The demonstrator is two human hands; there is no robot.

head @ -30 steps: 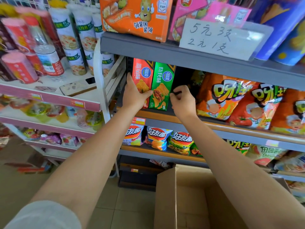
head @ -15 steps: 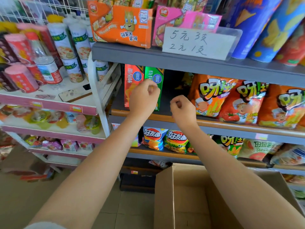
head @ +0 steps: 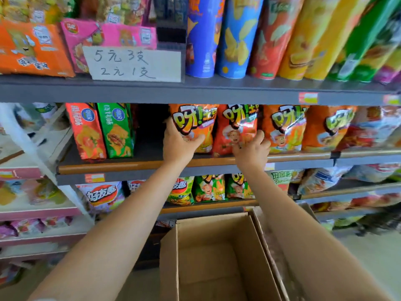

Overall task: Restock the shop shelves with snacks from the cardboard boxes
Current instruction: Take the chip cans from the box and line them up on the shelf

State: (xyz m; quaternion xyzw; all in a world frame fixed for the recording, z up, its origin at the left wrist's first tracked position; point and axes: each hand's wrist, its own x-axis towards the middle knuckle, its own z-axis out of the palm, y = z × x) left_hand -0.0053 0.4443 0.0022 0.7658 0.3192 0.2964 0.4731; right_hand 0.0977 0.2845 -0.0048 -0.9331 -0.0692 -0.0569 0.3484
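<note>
On the middle shelf (head: 147, 164) stands a row of orange and red chip bags. My left hand (head: 178, 144) grips the leftmost orange bag (head: 195, 124) at its left edge, thumb across the front. My right hand (head: 251, 151) holds the lower part of the red bag (head: 236, 124) beside it, fingers curled on its right side. A red snack box (head: 85, 131) and a green snack box (head: 117, 131) stand upright at the shelf's left end. An open cardboard box (head: 214, 257) sits below, between my arms, and looks empty inside.
A dark gap on the shelf separates the green box from the orange bag. Tall chip tubes (head: 236, 35) and a handwritten price card (head: 134, 63) are on the shelf above. More bags (head: 208, 187) fill the shelf below. A white rack (head: 26, 148) stands left.
Both hands left the red and green boxes and moved right to the chip bags. My view shifted right and closer to the shelf.
</note>
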